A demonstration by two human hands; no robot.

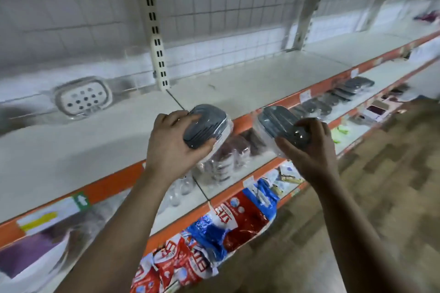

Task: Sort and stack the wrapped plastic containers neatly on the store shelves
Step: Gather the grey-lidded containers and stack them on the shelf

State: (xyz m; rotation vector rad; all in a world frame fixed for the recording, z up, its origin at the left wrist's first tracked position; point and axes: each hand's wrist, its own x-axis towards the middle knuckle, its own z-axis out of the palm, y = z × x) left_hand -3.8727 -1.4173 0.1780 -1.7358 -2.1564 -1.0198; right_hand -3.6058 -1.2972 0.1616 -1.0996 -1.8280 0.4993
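I judge the sorting to be not far along. The left hand (171, 143) is clamped around one wrapped grey-lidded container (206, 126), and the right hand (312, 147) grips a second container (277, 121). Both are held in the air at the front edge of the upper shelf (107, 145), not yet set down. That shelf carries only a white perforated dish (83, 97), as far as the blur allows. A row of similar containers (345, 95) lies on the lower shelf (390, 70), so much stacking is probably left.

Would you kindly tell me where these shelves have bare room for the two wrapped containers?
The top shelf is bare right of the white perforated dish, along its orange edge. The shelf below is crowded with stacked grey-lidded containers.
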